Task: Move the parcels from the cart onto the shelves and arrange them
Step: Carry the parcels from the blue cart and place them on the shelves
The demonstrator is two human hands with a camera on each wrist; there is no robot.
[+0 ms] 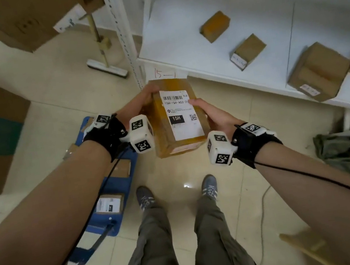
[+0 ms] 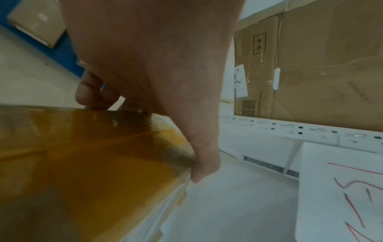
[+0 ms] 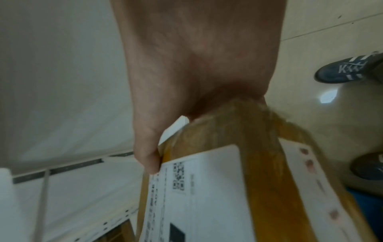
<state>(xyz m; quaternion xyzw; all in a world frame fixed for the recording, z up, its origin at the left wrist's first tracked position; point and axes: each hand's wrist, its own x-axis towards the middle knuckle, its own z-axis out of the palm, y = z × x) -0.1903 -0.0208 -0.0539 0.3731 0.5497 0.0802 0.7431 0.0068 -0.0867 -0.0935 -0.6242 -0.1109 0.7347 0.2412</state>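
Note:
Both hands hold one parcel [image 1: 175,115] wrapped in amber tape, white shipping label up, in front of the white shelf [image 1: 188,28]. My left hand [image 1: 140,105] grips its left side, thumb on the far corner and fingers underneath, as the left wrist view shows on the parcel [image 2: 93,163]. My right hand [image 1: 207,113] grips the right edge, thumb on the label; the right wrist view shows the thumb [image 3: 149,157] beside the QR code on the parcel [image 3: 259,180]. The blue cart [image 1: 112,187] sits low on the left with parcels [image 1: 110,204] on it.
Several brown parcels [image 1: 216,25] [image 1: 248,51] [image 1: 318,71] lie on the shelf board. A perforated white upright [image 1: 123,33] stands at the shelf's left end. Large cartons [image 1: 16,22] and a broom [image 1: 106,66] fill the far left. Crumpled green cloth [image 1: 345,152] lies under the shelf.

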